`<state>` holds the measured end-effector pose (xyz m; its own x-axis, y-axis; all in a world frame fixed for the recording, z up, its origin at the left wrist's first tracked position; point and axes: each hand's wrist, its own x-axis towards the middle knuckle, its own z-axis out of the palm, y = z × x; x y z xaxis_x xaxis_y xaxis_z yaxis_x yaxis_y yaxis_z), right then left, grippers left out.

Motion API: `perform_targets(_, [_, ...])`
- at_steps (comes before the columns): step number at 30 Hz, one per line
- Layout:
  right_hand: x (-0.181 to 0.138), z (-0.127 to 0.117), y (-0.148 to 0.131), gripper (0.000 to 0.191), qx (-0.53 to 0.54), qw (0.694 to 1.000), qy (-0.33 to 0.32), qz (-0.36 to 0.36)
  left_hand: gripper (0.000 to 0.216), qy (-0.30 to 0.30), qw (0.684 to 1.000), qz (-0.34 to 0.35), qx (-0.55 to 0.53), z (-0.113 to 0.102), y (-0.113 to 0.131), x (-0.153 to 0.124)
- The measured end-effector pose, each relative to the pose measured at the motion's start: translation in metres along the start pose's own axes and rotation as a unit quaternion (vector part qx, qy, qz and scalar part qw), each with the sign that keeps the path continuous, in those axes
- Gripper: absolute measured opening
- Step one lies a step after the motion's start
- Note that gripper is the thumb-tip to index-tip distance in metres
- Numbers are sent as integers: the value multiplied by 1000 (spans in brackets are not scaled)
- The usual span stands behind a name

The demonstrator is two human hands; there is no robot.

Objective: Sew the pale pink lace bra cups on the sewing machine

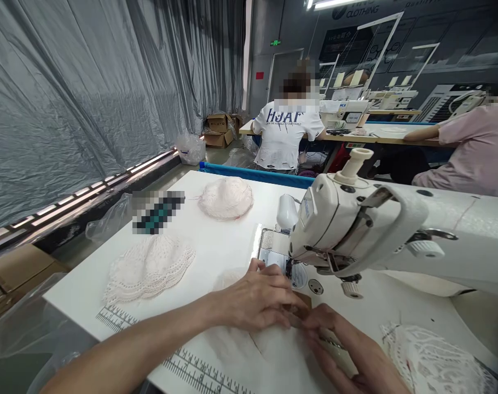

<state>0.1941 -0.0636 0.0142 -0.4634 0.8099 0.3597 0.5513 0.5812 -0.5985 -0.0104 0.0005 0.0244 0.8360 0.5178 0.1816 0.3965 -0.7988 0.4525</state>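
Observation:
My left hand (255,298) lies flat on a piece of white lace fabric (269,350) in front of the sewing machine (355,224), fingers stretched toward the needle area (289,269). My right hand (347,350) is beside it, fingers pinched on a small brown label (303,300) at the fabric's edge, just before the presser foot. Both hands touch each other near the needle plate.
Two lace pieces lie on the white table (80,295): one at the left (148,268), one farther back (226,198). More lace (429,350) sits at the right. A printed ruler (208,372) runs along the front edge. Two people sit at tables behind.

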Motion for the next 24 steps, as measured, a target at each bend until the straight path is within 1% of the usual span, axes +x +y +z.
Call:
perform_targets(3, [0, -2, 0, 21, -9, 1000, -9, -22, 29, -13, 1000, -11, 25, 1, -2, 2])
perform_targets(7, [0, -4, 0, 25, -26, 999, -4, -41, 20, 3, 1000, -20, 23, 1, -5, 2])
perform_targets(9, [-1, -3, 0, 23, -16, 1000, -3, -22, 22, 19, 999, -35, 11, -2, -6, 1])
perform_targets(11, [-1, -1, 1, 18, 1, 1000, -3, 14, 30, 30, 998, -56, -7, -7, -8, 0])
perform_targets(13, [-2, 2, 4, 13, 10, 999, -2, 53, 33, 29, 996, -77, -36, -12, -9, -1])
perform_targets(15, [-2, 5, 8, 10, 8, 997, 2, 78, 32, 26, 992, -101, -67, -17, -9, -2])
perform_targets(18, [-2, 9, 12, 9, -8, 996, 21, 88, 29, 41, 986, -134, -88, -18, -10, -1])
perform_targets(21, [-2, 11, 16, 15, -26, 995, 31, 90, 27, 66, 982, -160, -81, -12, -11, 2])
perform_targets(24, [-2, 12, 18, 16, -57, 994, 39, 83, 15, 74, 977, -182, -77, -4, -12, 4])
